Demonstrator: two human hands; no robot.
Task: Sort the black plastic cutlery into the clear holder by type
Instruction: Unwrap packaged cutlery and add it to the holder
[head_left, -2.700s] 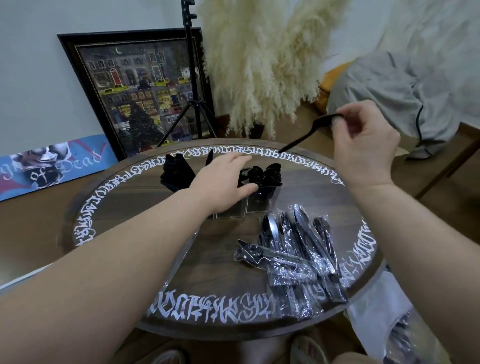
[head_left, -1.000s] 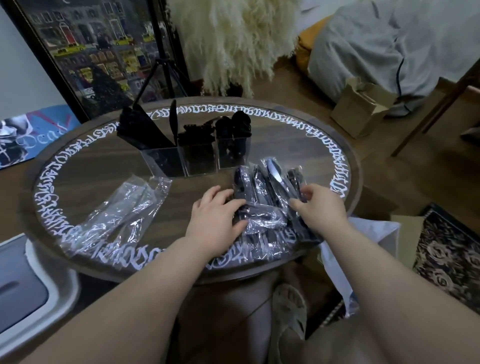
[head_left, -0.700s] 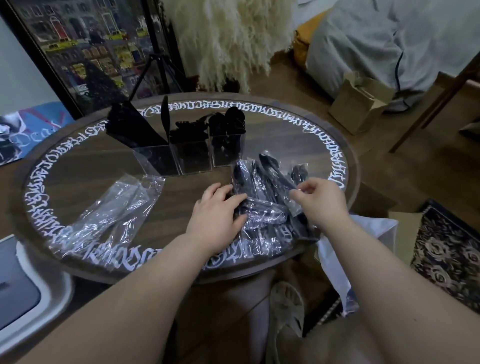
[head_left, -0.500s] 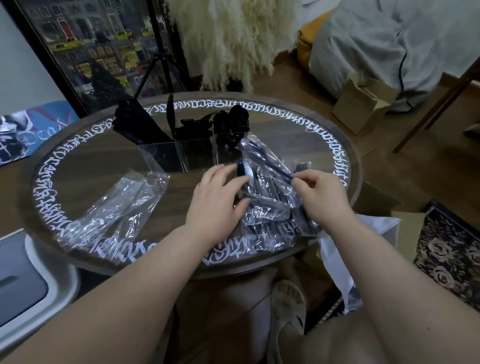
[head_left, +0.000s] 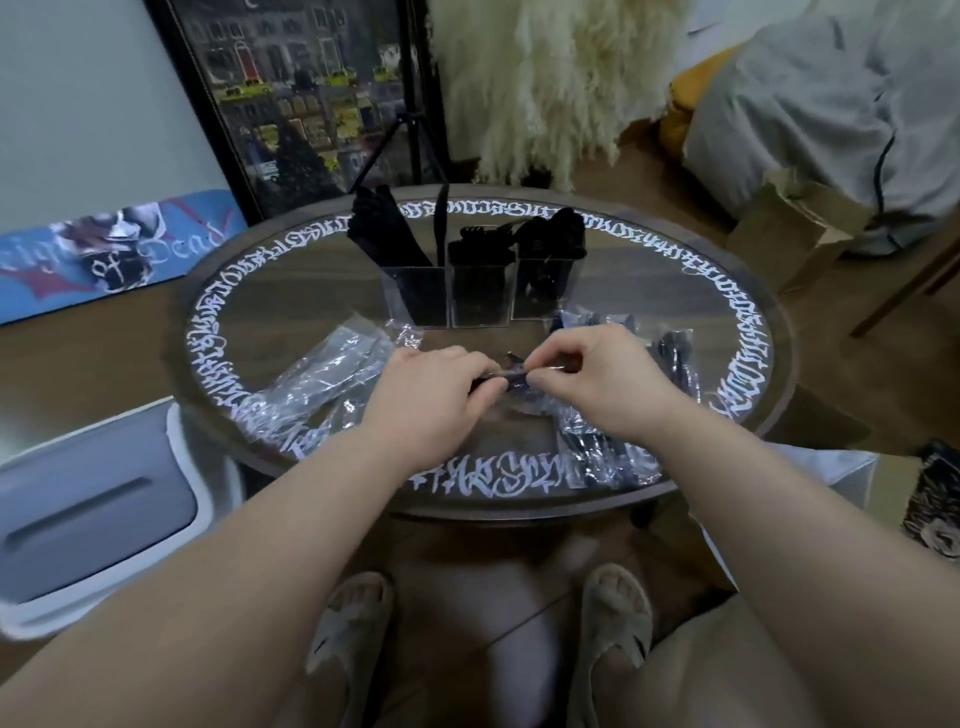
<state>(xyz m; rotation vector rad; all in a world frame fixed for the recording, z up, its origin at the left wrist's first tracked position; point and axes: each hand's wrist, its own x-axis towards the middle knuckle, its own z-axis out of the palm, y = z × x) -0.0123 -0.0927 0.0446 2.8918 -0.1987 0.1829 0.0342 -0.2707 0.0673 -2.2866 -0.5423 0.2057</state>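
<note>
— What's on the left of the tabletop (head_left: 613, 270)?
— Empty wrappers (head_left: 322, 384), just beside the left hand (head_left: 434, 397).
— And that hand's grip?
— It pinches one end of a wrapped piece of cutlery (head_left: 511, 375); the right hand (head_left: 597, 379) pinches the other, the piece between them.
— The holder (head_left: 467, 296)?
— Beyond both hands, holding black cutlery. More wrapped pieces (head_left: 670, 364) lie right.

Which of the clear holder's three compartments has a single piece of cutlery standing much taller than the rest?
The left compartment: one thin black piece rises upright at its right edge, above everything else in the holder.
</note>
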